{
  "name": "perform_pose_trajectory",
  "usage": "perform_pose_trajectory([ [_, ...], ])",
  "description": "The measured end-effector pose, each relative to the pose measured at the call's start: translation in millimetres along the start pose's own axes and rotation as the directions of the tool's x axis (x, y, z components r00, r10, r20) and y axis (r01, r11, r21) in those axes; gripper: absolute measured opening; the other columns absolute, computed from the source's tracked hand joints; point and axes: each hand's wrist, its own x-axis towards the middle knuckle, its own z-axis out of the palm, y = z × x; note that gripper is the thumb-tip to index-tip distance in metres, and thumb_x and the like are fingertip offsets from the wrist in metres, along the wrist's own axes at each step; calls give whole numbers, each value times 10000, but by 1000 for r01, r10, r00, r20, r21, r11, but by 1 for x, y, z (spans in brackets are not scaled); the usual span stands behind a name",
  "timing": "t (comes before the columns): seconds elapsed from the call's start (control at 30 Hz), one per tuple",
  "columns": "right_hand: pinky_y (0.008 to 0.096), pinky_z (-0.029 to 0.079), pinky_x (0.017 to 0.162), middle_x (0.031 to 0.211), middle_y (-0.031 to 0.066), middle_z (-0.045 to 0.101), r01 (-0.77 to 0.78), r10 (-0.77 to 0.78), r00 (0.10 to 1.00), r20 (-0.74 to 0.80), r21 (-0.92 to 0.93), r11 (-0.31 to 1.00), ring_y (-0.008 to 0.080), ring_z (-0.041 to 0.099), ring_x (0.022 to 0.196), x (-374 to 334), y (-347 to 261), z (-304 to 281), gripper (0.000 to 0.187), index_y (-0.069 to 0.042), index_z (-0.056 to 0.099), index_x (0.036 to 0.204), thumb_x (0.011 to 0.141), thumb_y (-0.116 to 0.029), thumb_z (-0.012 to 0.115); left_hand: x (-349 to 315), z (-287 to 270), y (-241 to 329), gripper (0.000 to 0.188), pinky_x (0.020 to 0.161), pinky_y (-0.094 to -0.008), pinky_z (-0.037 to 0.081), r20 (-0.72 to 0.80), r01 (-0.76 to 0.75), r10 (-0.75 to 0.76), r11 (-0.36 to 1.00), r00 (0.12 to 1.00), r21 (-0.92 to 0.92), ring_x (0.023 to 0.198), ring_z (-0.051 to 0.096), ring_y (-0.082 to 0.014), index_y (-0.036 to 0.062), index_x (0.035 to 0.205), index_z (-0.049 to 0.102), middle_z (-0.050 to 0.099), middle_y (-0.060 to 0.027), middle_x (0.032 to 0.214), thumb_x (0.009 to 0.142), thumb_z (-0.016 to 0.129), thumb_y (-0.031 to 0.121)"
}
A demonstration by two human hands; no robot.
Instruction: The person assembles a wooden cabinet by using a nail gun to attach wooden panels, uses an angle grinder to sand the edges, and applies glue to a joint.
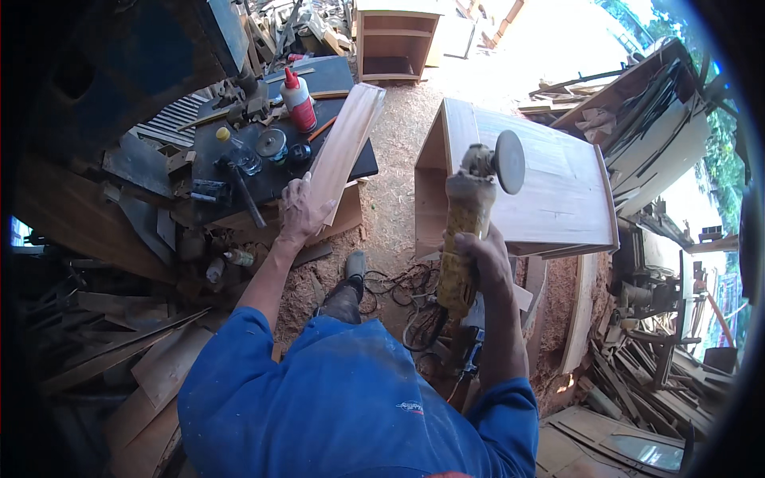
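In my right hand (488,255) is a worn yellow angle grinder (464,231), gripped round its body. Its round grey disc (511,162) points up and away from me, apart from the wood. My left hand (301,211) holds the near end of a pale wooden board (347,139), fingers along its left edge and thumb across its top. The board slants over the right side of a dark work table (362,165). Beyond the grinder a wooden cabinet (542,179) lies on the floor.
On the table are a red-and-white glue bottle (298,102), a hammer (245,191), a clear yellow-capped bottle (243,155) and a round disc (272,143). Cables (398,288) coil by my foot. A small cabinet (396,44) stands at the back. Scrap wood (661,382) piles up right.
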Motion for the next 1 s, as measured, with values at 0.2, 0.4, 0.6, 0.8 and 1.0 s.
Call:
perform_pose_trajectory([
  [0.2,355,560,764,958,134,658,313,-288,950,122,-402,860,206,659,846,232,-55,67,573,51,530,1164,710,-195,778,26,25,-2,1080,1141,-582,317,181,19,-58,978,982,208,1449,292,-428,57,1575,308,308,-227,1555,757,799,563],
  [0.4,430,552,888,1039,199,683,333,-447,894,39,-725,603,329,684,959,464,-92,119,710,9,553,1233,648,-302,812,45,45,-7,1124,1136,-664,286,318,68,-148,966,936,251,1501,196,-465,101,1609,242,183,-245,1625,766,774,620],
  [0.6,426,533,956,1139,162,668,447,-509,835,209,-798,405,322,660,1077,594,-103,148,733,-93,593,1285,615,-260,839,59,50,-7,1096,1090,-687,314,336,0,-100,959,937,285,1465,210,-526,102,1613,219,135,-282,1624,791,761,584],
  [0.8,439,547,909,1049,185,724,694,-255,718,647,-689,208,352,699,1020,634,-66,235,625,-69,660,1163,601,-269,847,67,37,-11,1020,1050,-660,346,365,-17,-87,962,927,273,1407,288,-495,78,1596,266,165,-291,1607,796,786,438],
  [1.0,446,564,872,1044,154,736,793,-51,606,794,-599,109,351,713,997,651,-20,312,574,-114,702,1127,598,-283,850,68,42,-12,983,1060,-636,351,302,1,-67,977,951,214,1394,308,-487,43,1577,305,165,-291,1612,801,780,412],
])
